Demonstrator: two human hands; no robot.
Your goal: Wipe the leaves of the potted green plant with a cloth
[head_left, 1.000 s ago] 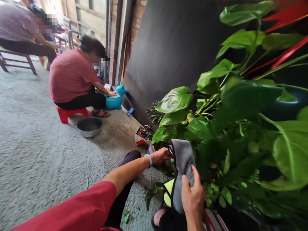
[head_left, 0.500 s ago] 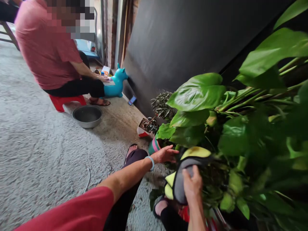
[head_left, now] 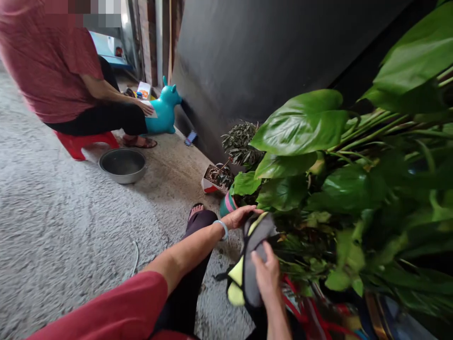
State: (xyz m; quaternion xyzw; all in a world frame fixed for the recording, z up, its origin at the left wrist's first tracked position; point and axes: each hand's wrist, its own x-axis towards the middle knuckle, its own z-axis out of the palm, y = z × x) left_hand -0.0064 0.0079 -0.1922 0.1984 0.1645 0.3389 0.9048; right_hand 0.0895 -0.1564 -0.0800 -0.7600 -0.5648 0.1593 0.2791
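Note:
My right hand (head_left: 266, 278) grips a grey cleaning cloth with yellow edges (head_left: 249, 264) and holds it up against the low leaves of a big green potted plant (head_left: 339, 189). My left hand (head_left: 240, 216) reaches forward, fingers apart, and touches the upper edge of the cloth beside a leaf. The plant's large glossy leaves (head_left: 300, 125) spread above both hands. The plant's pot is hidden by foliage.
A small pot (head_left: 213, 180) and a striped pot (head_left: 227, 204) stand by the dark wall (head_left: 265, 52). A metal bowl (head_left: 122, 165) sits on the concrete floor. A person in a red shirt (head_left: 53, 71) sits on a red stool (head_left: 83, 143) beside a teal toy animal (head_left: 163, 109).
The view tilted down and closer to the plant. My right hand lowered and turned the cloth edge-on; my left hand slid to its top edge.

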